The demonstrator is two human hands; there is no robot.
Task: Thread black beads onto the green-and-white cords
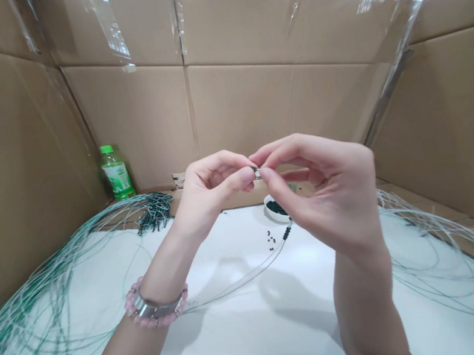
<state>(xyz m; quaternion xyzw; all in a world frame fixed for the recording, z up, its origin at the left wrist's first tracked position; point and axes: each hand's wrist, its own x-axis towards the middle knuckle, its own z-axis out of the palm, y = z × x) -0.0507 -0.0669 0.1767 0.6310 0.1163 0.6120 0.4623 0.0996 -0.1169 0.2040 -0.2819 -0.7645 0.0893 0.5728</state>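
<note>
My left hand (pixel 215 184) and my right hand (pixel 321 184) meet fingertip to fingertip above the white tabletop (pixel 248 347). Both are closed in a pinch around a tiny dark green and whitish piece (pixel 257 172), too small and covered to name. Below my right hand stands a round white dish (pixel 272 213) of small dark parts, partly hidden by that hand. A thin pale wire (pixel 245 277) runs over the table to a row of black beads (pixel 287 232) near the dish. Several loose black bits (pixel 271 240) lie beside it.
Green and white wires (pixel 42 322) sprawl along the left side, their dark ends bunched (pixel 154 210) at the back. More pale wire loops (pixel 451 225) lie at right. A green-capped bottle (pixel 117 173) stands in the back left corner. Cardboard walls (pixel 259 97) enclose the table.
</note>
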